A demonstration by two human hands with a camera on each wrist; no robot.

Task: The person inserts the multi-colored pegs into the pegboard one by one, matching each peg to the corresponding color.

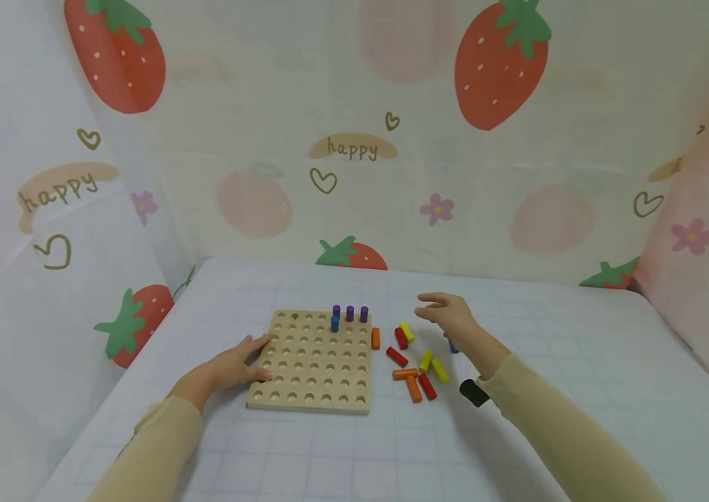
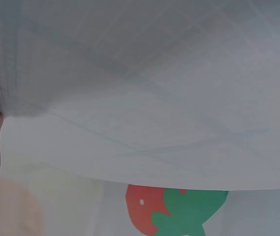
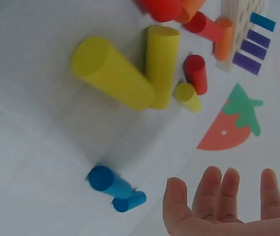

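Observation:
A square wooden pegboard (image 1: 313,362) with rows of round holes lies on the table. Three purple pegs (image 1: 351,314) and a blue peg (image 1: 334,324) stand in it near the far right corner. My left hand (image 1: 229,366) rests at the board's left edge, fingers spread. Above the table, right of the board, my right hand (image 1: 448,314) hovers with loosely bent fingers and nothing between them. Two loose blue pegs (image 3: 111,182) lie below it in the right wrist view; from the head, the right arm partly hides the blue pegs.
Between board and right arm lie several loose pegs: yellow pegs (image 1: 440,371), red pegs (image 1: 397,357) and orange pegs (image 1: 413,389). A small black object (image 1: 472,392) shows beside the right sleeve. Behind the table hangs a strawberry-print cloth (image 1: 354,202).

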